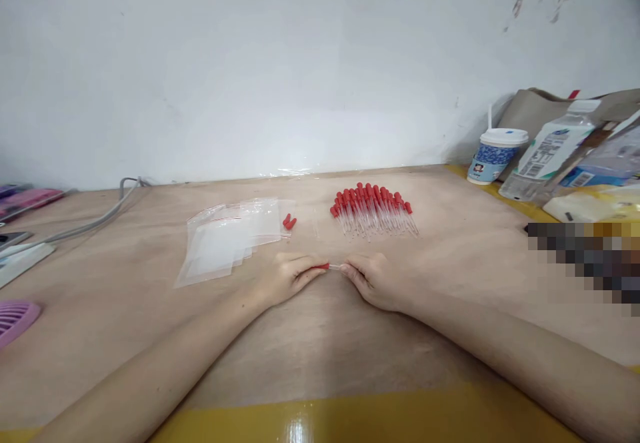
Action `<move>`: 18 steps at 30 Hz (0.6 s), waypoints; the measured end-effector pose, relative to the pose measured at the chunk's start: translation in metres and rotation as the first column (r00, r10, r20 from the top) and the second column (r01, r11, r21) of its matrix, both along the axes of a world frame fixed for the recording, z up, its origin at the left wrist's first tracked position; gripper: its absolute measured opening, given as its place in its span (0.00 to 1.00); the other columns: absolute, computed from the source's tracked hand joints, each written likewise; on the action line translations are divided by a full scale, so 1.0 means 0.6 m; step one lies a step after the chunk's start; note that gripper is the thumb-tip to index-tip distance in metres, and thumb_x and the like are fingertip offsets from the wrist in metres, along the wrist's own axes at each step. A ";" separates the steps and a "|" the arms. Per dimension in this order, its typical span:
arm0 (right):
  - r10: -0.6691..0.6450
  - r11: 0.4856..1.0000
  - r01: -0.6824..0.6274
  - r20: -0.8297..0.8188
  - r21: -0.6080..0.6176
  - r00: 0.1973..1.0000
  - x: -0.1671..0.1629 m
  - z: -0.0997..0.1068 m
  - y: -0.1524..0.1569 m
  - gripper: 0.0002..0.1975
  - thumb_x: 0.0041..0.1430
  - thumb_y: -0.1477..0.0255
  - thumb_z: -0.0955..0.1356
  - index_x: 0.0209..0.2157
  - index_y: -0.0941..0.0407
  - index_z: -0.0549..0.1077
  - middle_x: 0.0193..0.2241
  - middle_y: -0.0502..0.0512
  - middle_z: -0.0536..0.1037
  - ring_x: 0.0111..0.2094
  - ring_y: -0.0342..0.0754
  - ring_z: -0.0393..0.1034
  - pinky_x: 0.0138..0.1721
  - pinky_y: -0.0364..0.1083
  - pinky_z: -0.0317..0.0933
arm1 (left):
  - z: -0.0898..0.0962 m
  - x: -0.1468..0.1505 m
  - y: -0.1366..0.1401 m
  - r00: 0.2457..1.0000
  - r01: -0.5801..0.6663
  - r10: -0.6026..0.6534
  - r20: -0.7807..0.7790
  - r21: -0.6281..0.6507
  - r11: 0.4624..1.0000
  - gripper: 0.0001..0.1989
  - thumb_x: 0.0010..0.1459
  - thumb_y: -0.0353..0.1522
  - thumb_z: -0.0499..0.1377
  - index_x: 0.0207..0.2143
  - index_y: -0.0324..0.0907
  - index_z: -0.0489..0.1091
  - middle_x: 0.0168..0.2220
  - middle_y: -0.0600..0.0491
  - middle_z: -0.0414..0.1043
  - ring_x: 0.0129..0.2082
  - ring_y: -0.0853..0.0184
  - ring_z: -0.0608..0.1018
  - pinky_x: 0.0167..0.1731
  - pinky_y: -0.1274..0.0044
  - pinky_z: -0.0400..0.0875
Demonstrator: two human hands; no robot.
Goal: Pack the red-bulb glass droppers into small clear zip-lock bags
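Both forearms come in from the bottom corners of the frame and meet just below the centre. The left hand (290, 277) lies knuckles up on the table (320, 336), fingers curled, pinching the red bulb end of a dropper (329, 267). The right hand (373, 279) mirrors it, its fingers closed on the clear glass end of the same dropper. The dropper lies level between the two hands, only a short stretch of it showing in the gap between the fingertips. Both wrists rest low on the surface.

Above the hands, right of centre, a pile of droppers (374, 211) with red bulbs lies fanned out, bulbs toward the wall. To the upper left of the hands a stack of clear zip bags (227, 239) is spread flat, and just beside its right edge lie loose red bulbs (289, 222).

The table is pale brown board with a glossy yellow strip along the bottom edge of the frame. A white wall (250, 63) fills the upper half. At the upper right stand a blue-and-white cup (497, 155) with a straw and a tilted plastic bottle (547, 151). At the left edge a grey cable (100, 219) runs across the table, and a purple fan (15, 319) shows at the lower left.
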State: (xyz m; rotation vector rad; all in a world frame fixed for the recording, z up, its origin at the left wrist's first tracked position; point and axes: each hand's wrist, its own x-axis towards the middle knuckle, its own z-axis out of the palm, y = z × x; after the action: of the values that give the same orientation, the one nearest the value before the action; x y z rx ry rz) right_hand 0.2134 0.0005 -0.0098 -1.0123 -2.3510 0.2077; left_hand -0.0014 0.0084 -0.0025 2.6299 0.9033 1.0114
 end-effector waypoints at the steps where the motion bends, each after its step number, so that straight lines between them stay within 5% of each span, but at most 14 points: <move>1: -0.007 1.000 0.007 -0.002 -0.029 1.000 -0.001 0.004 -0.003 0.15 0.62 0.69 0.56 0.27 0.57 0.68 0.22 0.53 0.72 0.22 0.42 0.63 0.24 0.42 0.53 | 0.002 -0.001 0.002 1.000 -0.004 0.004 -0.014 0.030 1.000 0.08 0.57 0.31 0.56 0.38 0.44 0.72 0.35 0.53 0.76 0.33 0.68 0.78 0.36 0.77 0.72; 8: -0.102 0.957 0.091 -0.024 -0.274 0.995 0.005 0.044 0.001 0.09 0.54 0.74 0.62 0.23 0.57 0.71 0.20 0.51 0.73 0.21 0.42 0.63 0.22 0.41 0.54 | 0.002 -0.007 0.013 0.971 -0.239 0.239 -0.024 0.017 0.971 0.12 0.56 0.29 0.55 0.44 0.40 0.67 0.33 0.51 0.71 0.28 0.70 0.74 0.28 0.78 0.71; 13: -0.280 0.880 0.235 -0.049 -0.413 0.959 0.006 0.070 0.058 0.09 0.51 0.72 0.64 0.20 0.57 0.70 0.20 0.51 0.72 0.22 0.42 0.64 0.21 0.40 0.54 | -0.002 -0.007 0.017 0.965 -0.243 0.242 -0.104 0.009 0.970 0.05 0.57 0.30 0.54 0.35 0.39 0.69 0.28 0.53 0.67 0.25 0.69 0.71 0.28 0.78 0.68; 18: -0.411 0.850 0.411 0.074 -0.328 0.909 -0.036 0.077 0.116 0.12 0.49 0.72 0.63 0.15 0.58 0.67 0.16 0.53 0.71 0.22 0.44 0.66 0.24 0.41 0.57 | -0.003 -0.004 0.014 0.969 -0.171 0.174 -0.177 0.032 0.985 0.08 0.59 0.29 0.50 0.33 0.40 0.69 0.31 0.51 0.68 0.32 0.66 0.72 0.35 0.74 0.66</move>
State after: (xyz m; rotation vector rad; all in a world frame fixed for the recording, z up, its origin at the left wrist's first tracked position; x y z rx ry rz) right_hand 0.1920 0.0699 0.0362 -1.6555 -2.0714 0.4528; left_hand -0.0039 0.0167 -0.0044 2.7291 1.1870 0.8294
